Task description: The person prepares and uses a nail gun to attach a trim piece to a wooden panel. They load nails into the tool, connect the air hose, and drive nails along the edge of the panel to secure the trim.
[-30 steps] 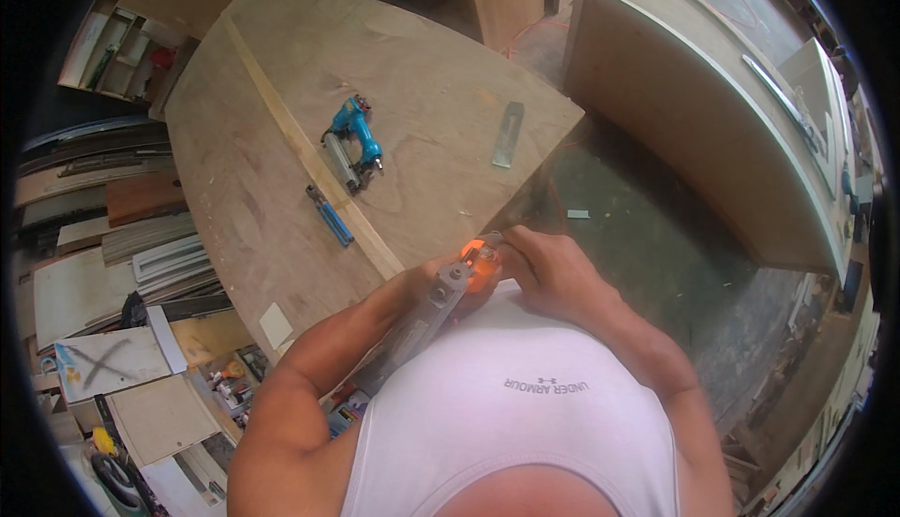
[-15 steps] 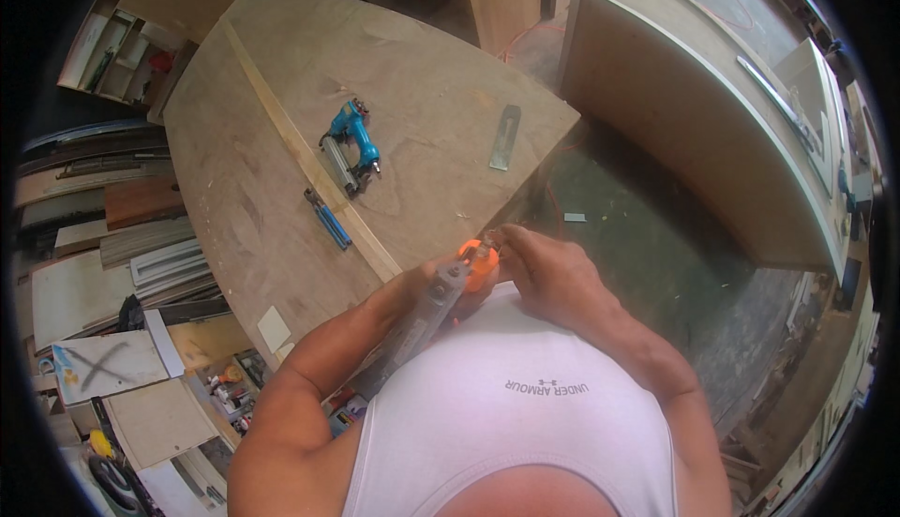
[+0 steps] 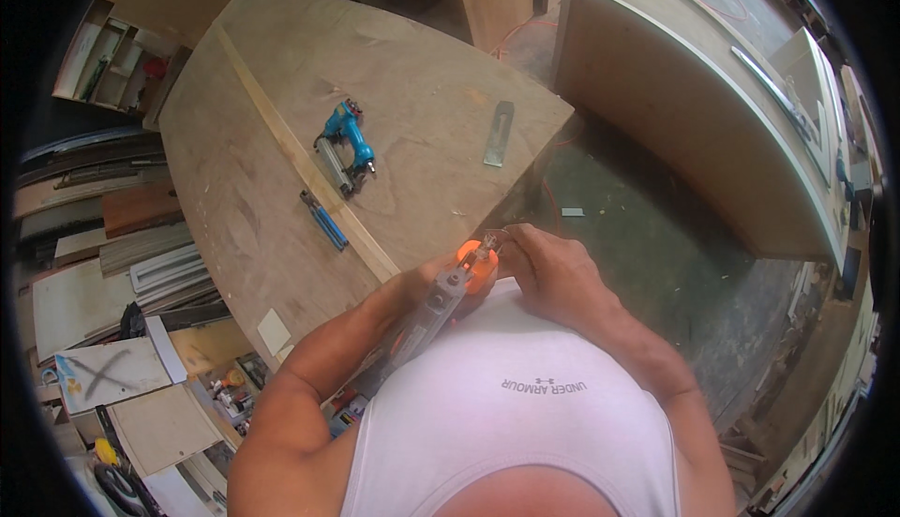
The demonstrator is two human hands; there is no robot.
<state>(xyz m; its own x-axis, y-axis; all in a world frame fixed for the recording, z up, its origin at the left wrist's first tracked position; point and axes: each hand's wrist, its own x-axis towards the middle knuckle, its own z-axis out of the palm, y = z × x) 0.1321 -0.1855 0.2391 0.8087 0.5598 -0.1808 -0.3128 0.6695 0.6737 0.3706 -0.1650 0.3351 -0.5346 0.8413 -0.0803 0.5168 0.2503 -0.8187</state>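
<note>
Close to my chest, an orange and grey nail gun (image 3: 436, 313) is tilted, its long grey magazine running down toward my left side. My left hand (image 3: 422, 280) is closed around it, with most of its fingers hidden behind the tool. At the tool's metal tip, my right hand (image 3: 555, 262) has its fingers pinched together; what they hold there is too small to make out. A blue nail gun (image 3: 350, 137) lies on the wooden workbench (image 3: 412, 67) ahead. Blue-handled pliers (image 3: 324, 222) lie nearer, beside a long thin wood strip (image 3: 281, 140).
A slotted flat metal blade (image 3: 500, 133) lies near the bench's right edge. To the right stands a large panelled cabinet (image 3: 675, 114) over a dark floor. Stacked boards (image 3: 84, 292) and a box of small items (image 3: 234, 395) fill the left side. An orange-red hose (image 3: 525, 25) trails behind the bench.
The view has shifted slightly. Both hands stay at the orange nail gun; my right fingers have barely moved at its tip. Things on the bench lie as before.
</note>
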